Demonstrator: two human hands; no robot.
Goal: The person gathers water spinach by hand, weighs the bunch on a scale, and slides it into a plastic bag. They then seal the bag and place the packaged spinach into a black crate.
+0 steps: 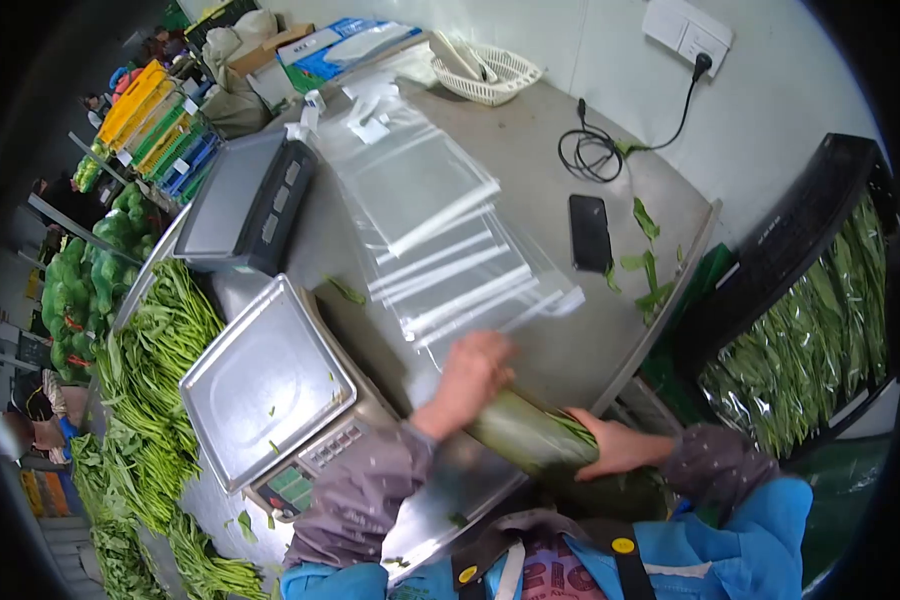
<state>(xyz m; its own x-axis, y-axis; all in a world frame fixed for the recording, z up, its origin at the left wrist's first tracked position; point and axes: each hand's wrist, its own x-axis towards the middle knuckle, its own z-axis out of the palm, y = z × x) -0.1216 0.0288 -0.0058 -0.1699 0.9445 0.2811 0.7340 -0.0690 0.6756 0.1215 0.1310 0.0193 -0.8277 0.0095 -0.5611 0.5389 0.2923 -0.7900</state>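
Observation:
A clear plastic bag of leafy greens (530, 432) lies across the front of my body, above the table's near edge. My right hand (615, 447) is wrapped round its right end, thumb on top near the green leaves. My left hand (473, 378) is at the bag's other end, its fingers curled but smeared by motion, so its hold is unclear. Just beyond my left hand lies a fanned stack of clear plastic bags (450, 255). To the left is a weighing scale with a metal pan (267, 385), with a few leaf scraps on it.
Loose leafy greens (160, 400) are heaped on the left. A second grey scale (240, 200) stands behind. A phone (590, 233), a coiled power cable (592, 150) and a white basket (490, 78) lie on the metal table (540, 200). A black crate (770, 260) holds bagged greens at right.

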